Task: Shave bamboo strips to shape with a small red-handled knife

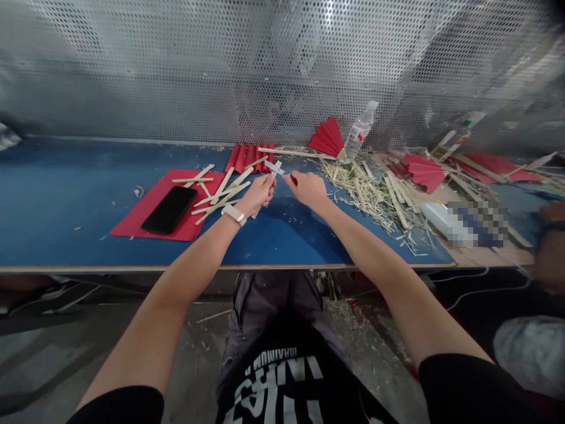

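My left hand (pixel 259 194), with a pale band at its wrist, is closed around a thin bamboo strip (pixel 255 215). The strip's upper end pokes out past the fingers. Gripped in my right hand (pixel 309 187) is a small knife (pixel 273 168); its blade lies across the strip's upper end, and the handle is hidden by my fingers. Several cut bamboo strips (pixel 225 195) lie left of my left hand, partly over a red paper sheet (pixel 132 218) with a black phone (pixel 170 210) on it. Behind my hands is pleated red paper (pixel 248 158).
Bamboo shavings (pixel 362 191) are heaped to the right on the blue table (pixel 66 200). A red paper fan (pixel 327 138) and a plastic bottle (pixel 359 132) stand against the perforated metal panel (pixel 189 76). Another person's arm (pixel 549 253) shows at far right.
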A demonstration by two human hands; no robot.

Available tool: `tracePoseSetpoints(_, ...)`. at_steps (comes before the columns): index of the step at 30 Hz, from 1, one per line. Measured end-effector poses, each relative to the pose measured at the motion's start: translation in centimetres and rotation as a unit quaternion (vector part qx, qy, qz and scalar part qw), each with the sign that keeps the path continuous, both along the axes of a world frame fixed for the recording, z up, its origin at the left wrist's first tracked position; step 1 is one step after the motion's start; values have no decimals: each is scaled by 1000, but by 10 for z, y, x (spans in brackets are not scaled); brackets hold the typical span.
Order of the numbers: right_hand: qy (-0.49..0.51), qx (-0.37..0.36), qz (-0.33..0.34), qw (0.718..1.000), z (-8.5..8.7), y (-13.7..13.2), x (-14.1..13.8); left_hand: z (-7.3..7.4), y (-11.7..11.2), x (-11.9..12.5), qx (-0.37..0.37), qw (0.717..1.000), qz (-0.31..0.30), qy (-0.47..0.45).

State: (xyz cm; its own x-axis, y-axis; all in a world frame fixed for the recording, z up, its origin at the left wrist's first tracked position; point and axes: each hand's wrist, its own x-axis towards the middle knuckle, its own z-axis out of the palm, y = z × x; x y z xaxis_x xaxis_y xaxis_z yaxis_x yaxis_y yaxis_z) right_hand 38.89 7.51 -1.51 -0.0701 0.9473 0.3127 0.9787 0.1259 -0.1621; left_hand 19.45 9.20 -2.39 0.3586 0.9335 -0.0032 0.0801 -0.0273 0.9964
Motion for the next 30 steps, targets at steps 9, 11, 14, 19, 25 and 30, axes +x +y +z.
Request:
tracePoseSetpoints(9,7,2,-38,999,-1,9,3,6,5,21,4,999,38,2)
tracePoseSetpoints(11,16,1,-43,999,-1,13,2,6,7,23,11,999,52,7)
tracePoseSetpoints(14,24,9,-43,999,-2,18,1,5,12,23,29,997,66,15)
tracePoseSetpoints(19,-3,36,-51,998,2,22,6,5,24,22,149,982,95,71)
tracePoseSetpoints(25,-1,33,-52,998,13,30,-2,17,24,24,110,988,103,29)
tracePoseSetpoints(30,7,27,-39,999,14,40,-22,23,21,17,15,995,83,-46)
